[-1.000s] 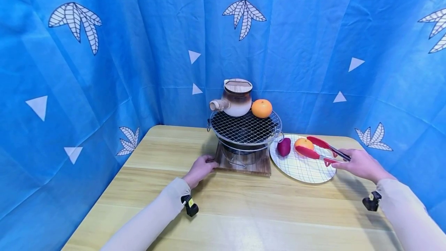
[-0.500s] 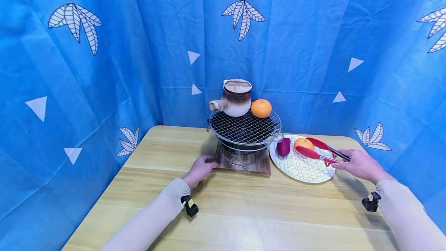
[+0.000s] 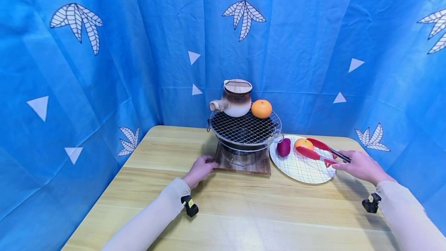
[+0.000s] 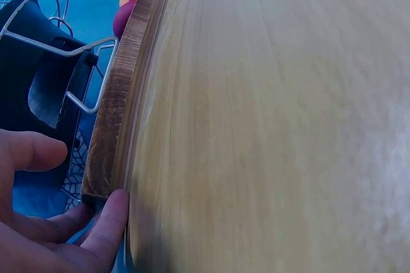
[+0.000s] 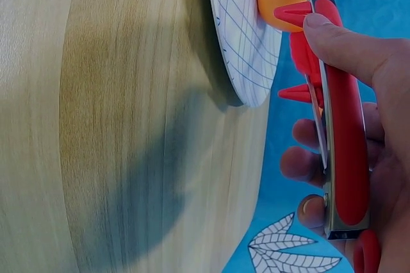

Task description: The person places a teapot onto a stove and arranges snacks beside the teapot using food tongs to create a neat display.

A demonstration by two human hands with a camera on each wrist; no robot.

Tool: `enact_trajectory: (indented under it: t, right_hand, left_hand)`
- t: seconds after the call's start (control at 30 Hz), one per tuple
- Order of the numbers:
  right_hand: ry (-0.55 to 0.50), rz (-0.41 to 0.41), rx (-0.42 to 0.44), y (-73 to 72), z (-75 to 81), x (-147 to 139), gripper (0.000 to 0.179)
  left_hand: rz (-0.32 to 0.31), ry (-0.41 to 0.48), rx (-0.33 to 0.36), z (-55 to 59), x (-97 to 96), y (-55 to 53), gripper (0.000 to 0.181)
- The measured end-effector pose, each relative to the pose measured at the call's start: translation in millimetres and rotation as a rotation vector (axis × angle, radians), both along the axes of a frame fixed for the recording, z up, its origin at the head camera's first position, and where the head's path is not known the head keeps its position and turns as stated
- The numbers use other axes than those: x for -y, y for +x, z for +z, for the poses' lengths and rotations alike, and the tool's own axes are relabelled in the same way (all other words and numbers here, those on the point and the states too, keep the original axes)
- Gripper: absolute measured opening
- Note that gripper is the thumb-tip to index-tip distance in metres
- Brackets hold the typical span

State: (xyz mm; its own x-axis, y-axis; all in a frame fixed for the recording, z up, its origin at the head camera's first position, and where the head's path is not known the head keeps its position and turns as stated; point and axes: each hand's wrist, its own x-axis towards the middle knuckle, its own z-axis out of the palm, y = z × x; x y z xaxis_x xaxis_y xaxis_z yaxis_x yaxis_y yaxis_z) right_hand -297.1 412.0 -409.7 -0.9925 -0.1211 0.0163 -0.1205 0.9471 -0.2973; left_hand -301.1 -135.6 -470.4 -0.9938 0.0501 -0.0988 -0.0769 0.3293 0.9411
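My right hand point(image 3: 363, 165) grips a pair of red-tipped tongs point(image 5: 346, 138), thumb on one red handle and fingers curled round the other side. The tong tips stand either side of an orange fruit point(image 3: 304, 146) on the round, grid-patterned plate point(image 3: 306, 171). Beside it on the plate lies a dark purple, egg-shaped item point(image 3: 283, 147). My left hand point(image 3: 200, 169) rests at the near left corner of the brown wooden board point(image 3: 258, 168) under the grill. In the left wrist view its fingertips touch the board's end, while the thumb point(image 4: 45, 151) is apart from it.
A round wire grill rack point(image 3: 245, 129) tops the stove on the board. On the rack stand a clay pot point(image 3: 238, 104) with a side handle and wooden lid, and another orange fruit point(image 3: 261, 109). Blue curtain point(image 3: 296, 49) borders the wooden table point(image 3: 226, 208).
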Motion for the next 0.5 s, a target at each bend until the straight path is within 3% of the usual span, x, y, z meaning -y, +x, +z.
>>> enact_trajectory:
  t: [0.5]
  right_hand:
    - [0.021, 0.003, -0.005, 3.2, 5.5, -1.4, 0.101]
  left_hand:
    - [-0.010, -0.014, 0.008, 1.8, 0.6, 1.1, 0.053]
